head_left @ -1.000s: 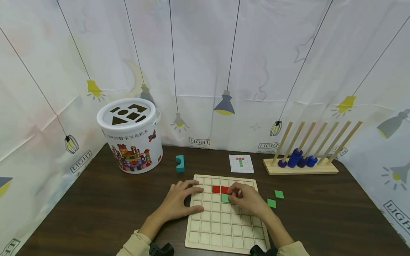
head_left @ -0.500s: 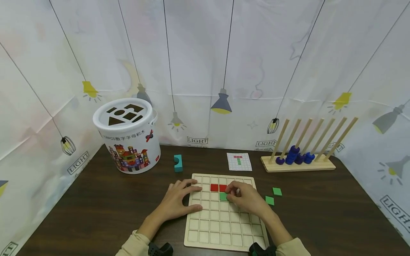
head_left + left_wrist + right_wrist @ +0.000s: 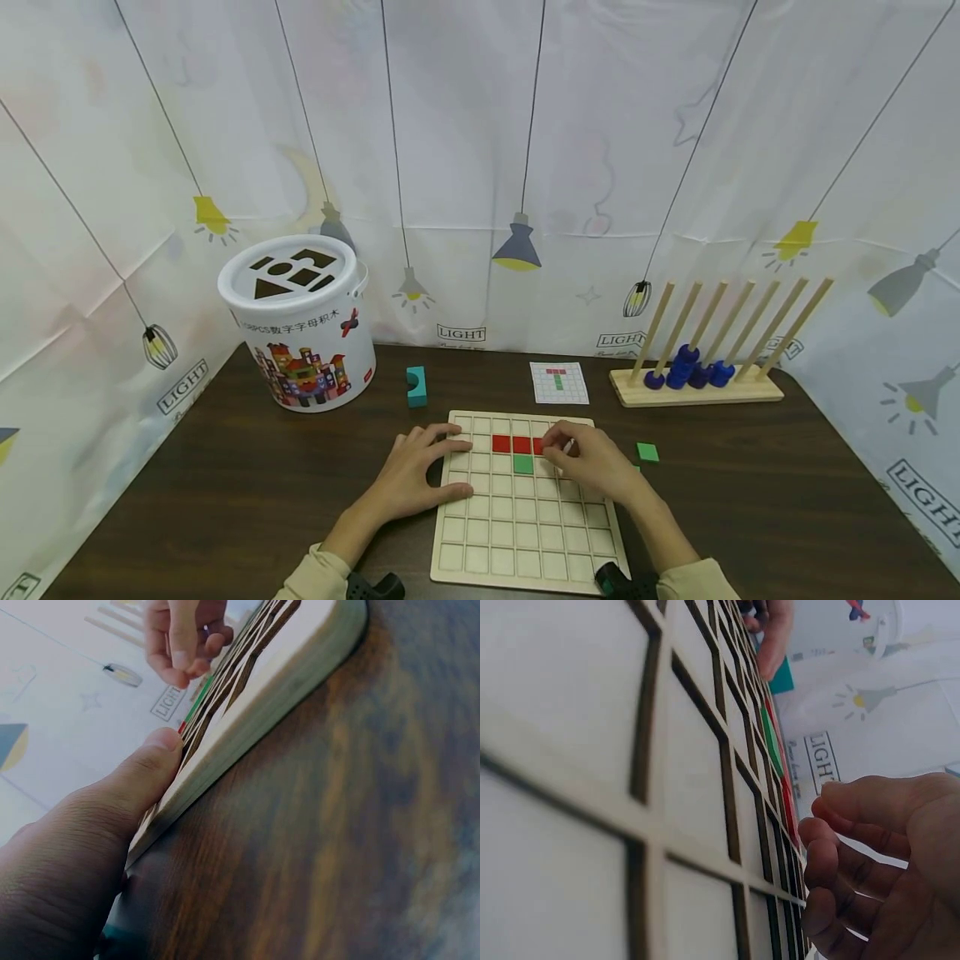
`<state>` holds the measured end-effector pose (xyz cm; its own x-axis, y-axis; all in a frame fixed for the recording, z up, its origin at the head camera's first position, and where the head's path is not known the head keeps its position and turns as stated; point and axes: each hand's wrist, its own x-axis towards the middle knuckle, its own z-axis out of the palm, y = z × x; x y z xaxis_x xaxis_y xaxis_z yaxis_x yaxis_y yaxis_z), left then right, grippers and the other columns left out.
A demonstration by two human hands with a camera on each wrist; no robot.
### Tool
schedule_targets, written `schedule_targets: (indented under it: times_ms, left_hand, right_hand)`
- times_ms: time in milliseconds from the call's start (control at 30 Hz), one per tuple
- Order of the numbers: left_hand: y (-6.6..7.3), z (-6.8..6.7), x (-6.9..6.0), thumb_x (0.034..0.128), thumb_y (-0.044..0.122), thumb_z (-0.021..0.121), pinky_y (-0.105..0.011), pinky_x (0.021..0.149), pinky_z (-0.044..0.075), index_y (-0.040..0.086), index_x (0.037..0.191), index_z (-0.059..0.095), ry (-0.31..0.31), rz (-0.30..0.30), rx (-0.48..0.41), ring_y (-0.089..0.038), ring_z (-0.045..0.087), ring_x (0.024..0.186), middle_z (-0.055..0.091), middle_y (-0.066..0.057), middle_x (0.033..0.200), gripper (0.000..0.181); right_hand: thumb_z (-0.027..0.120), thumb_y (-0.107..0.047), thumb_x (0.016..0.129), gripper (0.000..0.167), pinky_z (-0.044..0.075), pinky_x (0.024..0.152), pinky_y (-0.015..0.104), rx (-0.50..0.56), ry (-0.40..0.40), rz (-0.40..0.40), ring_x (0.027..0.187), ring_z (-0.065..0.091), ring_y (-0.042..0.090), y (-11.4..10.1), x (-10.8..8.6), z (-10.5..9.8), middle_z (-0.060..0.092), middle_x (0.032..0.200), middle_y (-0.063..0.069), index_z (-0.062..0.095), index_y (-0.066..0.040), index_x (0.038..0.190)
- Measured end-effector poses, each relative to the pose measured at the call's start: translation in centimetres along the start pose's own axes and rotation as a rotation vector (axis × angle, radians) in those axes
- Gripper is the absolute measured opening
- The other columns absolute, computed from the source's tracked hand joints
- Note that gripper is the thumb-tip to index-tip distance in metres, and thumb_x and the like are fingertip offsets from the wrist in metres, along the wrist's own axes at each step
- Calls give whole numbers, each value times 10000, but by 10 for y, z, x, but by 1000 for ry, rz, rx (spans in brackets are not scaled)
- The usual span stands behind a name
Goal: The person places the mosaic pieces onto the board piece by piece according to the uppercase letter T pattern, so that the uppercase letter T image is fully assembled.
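A wooden grid board (image 3: 515, 533) lies on the dark table. Red square tiles (image 3: 512, 444) form a row in its upper part, the rightmost partly covered by my right fingers. Below the row's middle sits a green tile (image 3: 523, 464). My left hand (image 3: 408, 471) rests with spread fingers and thumb on the board's left edge; its thumb (image 3: 142, 769) shows on the rim in the left wrist view. Beside the rightmost red tile hovers or touches my right hand (image 3: 588, 458). In the right wrist view its loosely bent fingers (image 3: 821, 862) show nothing held.
A loose green tile (image 3: 647, 452) lies right of the board; another is nearly hidden by my forearm. Behind are a pattern card (image 3: 559, 383), a teal block (image 3: 417, 387), a white bucket (image 3: 300, 333) and a pegged stand (image 3: 697, 393) with blue beads.
My right hand has shifted slightly right, off the green tile, uncovering part of the rightmost red tile. My left hand stays on the board's edge.
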<state>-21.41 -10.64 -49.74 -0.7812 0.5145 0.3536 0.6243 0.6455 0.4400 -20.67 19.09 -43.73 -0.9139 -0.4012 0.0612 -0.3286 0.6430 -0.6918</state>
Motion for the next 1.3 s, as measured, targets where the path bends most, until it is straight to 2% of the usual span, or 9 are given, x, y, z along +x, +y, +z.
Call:
schedule_targets:
  times_ms: [233, 533, 800, 1000, 1300]
  left_hand:
    - [0, 0, 0, 780, 650, 621, -370, 829, 300, 342, 1288, 568, -23, -18, -11, -167, 459, 1122, 467, 50, 1394, 596]
    - [0, 0, 0, 780, 645, 626, -369, 819, 301, 340, 1282, 571, -9, -9, -8, -183, 470, 1115, 471, 47, 1387, 590]
    - [1, -1, 0, 778, 649, 625, -387, 842, 305, 346, 1287, 568, -23, -23, -26, -182, 464, 1129, 467, 50, 1397, 595]
    - [1, -1, 0, 775, 658, 620, -365, 829, 302, 354, 1284, 568, -26, -31, -20, -156, 457, 1118, 465, 64, 1393, 596]
    - [2, -1, 0, 779, 652, 621, -351, 813, 297, 343, 1280, 575, -12, -16, -9, -145, 456, 1095, 473, 50, 1384, 590]
  right_hand:
    - [599, -208, 931, 158, 449, 595, 238, -15, 1, 60, 681, 532, 112, 13, -4, -16, 631, 887, 16, 635, -86, 1024]
    - [599, -219, 930, 191, 450, 626, 246, -27, 1, 119, 743, 538, 128, 30, -11, -38, 629, 895, 32, 623, -66, 1043]
    - [604, -236, 927, 210, 467, 685, 300, -35, 10, 169, 830, 575, 152, 37, -14, -48, 638, 930, 38, 632, -68, 1050]
    - [603, -224, 925, 188, 451, 713, 324, -95, 36, 211, 868, 576, 156, 41, -18, -53, 636, 926, 28, 639, -84, 1045]
    - [601, -222, 925, 222, 436, 703, 325, -118, 42, 196, 846, 552, 158, 46, -24, -63, 625, 930, 37, 626, -59, 1074]
